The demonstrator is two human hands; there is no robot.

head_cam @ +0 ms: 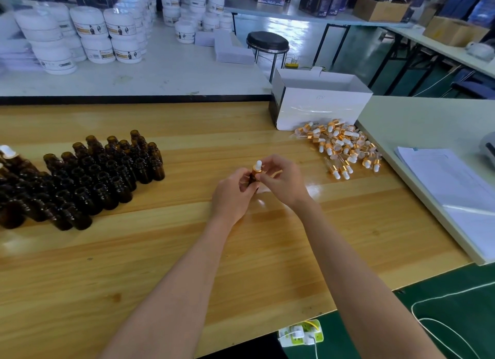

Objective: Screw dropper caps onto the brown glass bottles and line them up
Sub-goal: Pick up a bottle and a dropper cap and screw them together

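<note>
Round black stool (267,41) on thin metal legs, mid-room. In front of stool: wooden desk (241,251), pale plank grain, glossy, bright glare patch. Left of stool: long white desk (160,77), black front edge, white jars (88,29) stacked on it. Right of stool and nearer: pale grey desk (428,120). Behind stool: white desk (334,18) on black legs, cardboard boxes (380,7) further right. Floor (297,29) around stool shiny, reflecting bright light.

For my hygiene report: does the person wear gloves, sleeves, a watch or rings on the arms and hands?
No. The left hand and right hand are bare, no gloves. Left forearm and right forearm are bare too: no sleeve, watch, bracelet or ring shows.
</note>
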